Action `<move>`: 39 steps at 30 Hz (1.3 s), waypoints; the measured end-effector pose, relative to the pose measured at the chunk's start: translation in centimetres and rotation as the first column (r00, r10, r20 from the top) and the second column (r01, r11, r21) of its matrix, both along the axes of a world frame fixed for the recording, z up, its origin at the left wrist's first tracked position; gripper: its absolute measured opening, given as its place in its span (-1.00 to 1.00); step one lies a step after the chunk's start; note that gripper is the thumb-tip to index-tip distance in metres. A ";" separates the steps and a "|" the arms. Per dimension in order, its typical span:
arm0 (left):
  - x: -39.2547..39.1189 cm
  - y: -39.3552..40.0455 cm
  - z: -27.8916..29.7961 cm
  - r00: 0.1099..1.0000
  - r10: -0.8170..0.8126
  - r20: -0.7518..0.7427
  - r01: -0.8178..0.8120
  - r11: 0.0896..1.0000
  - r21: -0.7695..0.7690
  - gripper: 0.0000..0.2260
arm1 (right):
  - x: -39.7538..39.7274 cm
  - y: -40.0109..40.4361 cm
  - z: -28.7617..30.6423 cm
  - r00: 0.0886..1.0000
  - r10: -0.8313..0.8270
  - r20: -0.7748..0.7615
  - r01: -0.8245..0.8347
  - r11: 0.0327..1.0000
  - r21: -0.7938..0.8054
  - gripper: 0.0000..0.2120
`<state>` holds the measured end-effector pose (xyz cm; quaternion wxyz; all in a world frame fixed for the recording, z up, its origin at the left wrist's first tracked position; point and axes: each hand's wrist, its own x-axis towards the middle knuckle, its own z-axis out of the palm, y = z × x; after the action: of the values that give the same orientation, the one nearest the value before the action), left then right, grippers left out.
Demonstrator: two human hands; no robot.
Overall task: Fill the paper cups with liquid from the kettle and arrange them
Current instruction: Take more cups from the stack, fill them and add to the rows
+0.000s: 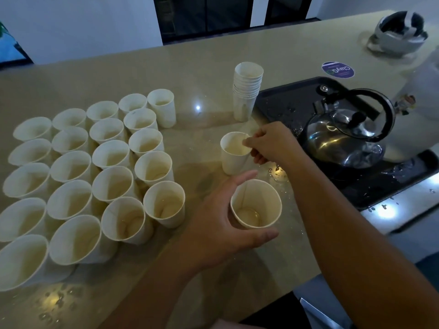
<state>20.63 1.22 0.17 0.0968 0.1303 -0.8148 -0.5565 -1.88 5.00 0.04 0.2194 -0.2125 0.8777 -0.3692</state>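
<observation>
Head-camera view: a paper cup [256,204] is grasped by the left hand [223,224], thumb and fingers curled round its wall, close to the counter's near edge; a little liquid is seen at its bottom. A second cup [234,153], standing just beyond, is pinched at the rim by the fingers of the right hand [266,143]. Whether that cup has been filled cannot be told with certainty, though a pale level seems to show inside.

Much of the work is judged done: a block of cups [95,172] is set out in close rows on the left of the counter [202,74], most appearing to hold some liquid. The two cups in hand are yet to be added to the rows, and a stack of unused cups [247,91] is left beside the tray.

The kettle [346,136] is parked on a dark tray [285,98] at the right, just beside the right hand, untouched. Spilled drops are scattered on the tray and on the counter by the cups, so slipping is a risk. A round sticker [338,70] and a crumpled bundle [399,32] are seen further back, well clear of the work.
</observation>
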 end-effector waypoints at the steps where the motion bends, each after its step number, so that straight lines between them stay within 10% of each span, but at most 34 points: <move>1: 0.0 -0.1 0.3 1.000 0.005 -0.011 -0.005 1.000 0.018 -0.26 | -0.1 0.3 0.2 1.000 0.008 -0.024 -0.008 1.000 0.002 -0.79; 10: -3.7 -1.1 6.2 0.968 0.111 -0.224 -0.115 0.993 -0.006 -0.75 | -2.9 6.9 3.0 0.852 -0.312 -0.420 0.165 0.922 -0.349 -0.89; 18: -6.9 -1.7 8.8 0.971 0.017 -0.240 -0.037 0.996 -0.079 -0.80 | -8.5 11.5 3.3 0.583 -0.579 -0.570 0.289 0.803 -0.521 -0.83; 27: -6.5 -2.4 7.0 0.979 0.083 -0.187 -0.092 0.995 -0.038 -0.78 | -11.9 13.3 0.9 0.680 -0.631 -0.374 0.446 0.760 -0.472 -0.69; 39: -7.3 -4.7 8.7 0.943 0.305 -0.134 -0.325 0.932 -0.164 -0.73 | -8.1 11.1 6.1 0.764 -0.425 -0.486 0.102 0.823 -0.559 -0.94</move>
<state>13.30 -3.47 8.86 0.2395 0.2203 -0.8248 -0.4625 -9.99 16.08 6.15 -0.1840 -0.2356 0.7956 -0.5269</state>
